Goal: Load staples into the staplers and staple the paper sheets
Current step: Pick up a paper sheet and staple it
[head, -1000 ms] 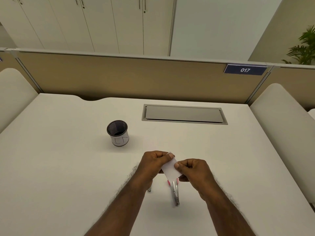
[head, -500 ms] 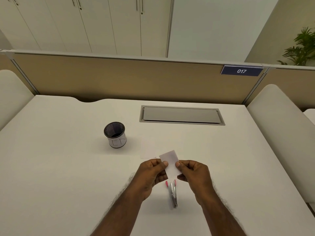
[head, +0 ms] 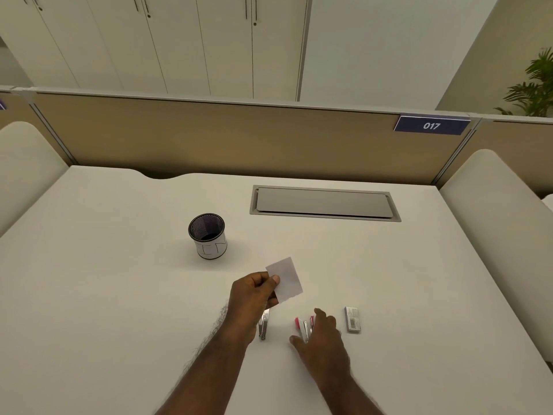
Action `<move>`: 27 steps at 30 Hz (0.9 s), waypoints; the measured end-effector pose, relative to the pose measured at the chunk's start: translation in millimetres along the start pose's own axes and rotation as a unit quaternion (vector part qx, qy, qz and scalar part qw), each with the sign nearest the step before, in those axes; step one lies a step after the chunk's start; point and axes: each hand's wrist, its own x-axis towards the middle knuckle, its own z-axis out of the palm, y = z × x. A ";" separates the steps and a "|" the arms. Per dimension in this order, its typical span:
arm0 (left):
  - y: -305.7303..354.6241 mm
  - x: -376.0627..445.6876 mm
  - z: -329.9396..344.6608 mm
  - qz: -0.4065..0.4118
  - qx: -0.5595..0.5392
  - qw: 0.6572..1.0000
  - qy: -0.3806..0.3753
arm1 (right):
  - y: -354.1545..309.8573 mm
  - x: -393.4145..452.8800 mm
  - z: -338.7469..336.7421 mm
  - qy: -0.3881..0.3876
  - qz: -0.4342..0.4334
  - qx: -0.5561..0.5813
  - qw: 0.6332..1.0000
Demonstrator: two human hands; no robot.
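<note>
My left hand (head: 254, 295) pinches a small white paper sheet (head: 286, 278) by its left edge and holds it just above the white desk (head: 119, 295). Below that hand a silver stapler (head: 264, 323) lies on the desk, partly hidden by the hand. My right hand (head: 321, 336) hovers with spread fingers over a pink and silver stapler (head: 302, 326) and covers its right side; whether it touches the stapler is unclear. A small staple box (head: 352, 319) lies just right of that hand.
A black mesh pen cup (head: 208, 235) with a white paper label stands to the left, behind the hands. A grey cable hatch (head: 324, 202) is set into the desk further back. A beige partition (head: 239, 139) closes the far edge, and cushioned panels flank both sides.
My right hand has let go of the paper sheet and dropped down over the pink stapler. My left hand alone keeps the sheet. The view now shows the staple box and the silver stapler.
</note>
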 end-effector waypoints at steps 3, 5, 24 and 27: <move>-1.2 0.7 -0.8 0.005 0.010 1.000 0.004 | -2.1 -0.5 5.3 0.024 -0.010 -0.041 0.999; -0.9 1.3 -1.6 0.010 0.020 1.000 0.005 | -1.4 0.5 8.3 0.032 -0.011 -0.042 0.999; 11.9 -4.0 -0.6 0.083 0.085 0.993 0.004 | -33.4 16.5 -145.6 -0.249 -0.118 0.312 0.909; 13.8 -5.1 0.2 0.089 0.100 0.991 0.000 | -37.2 12.4 -145.9 -0.236 -0.114 0.296 0.919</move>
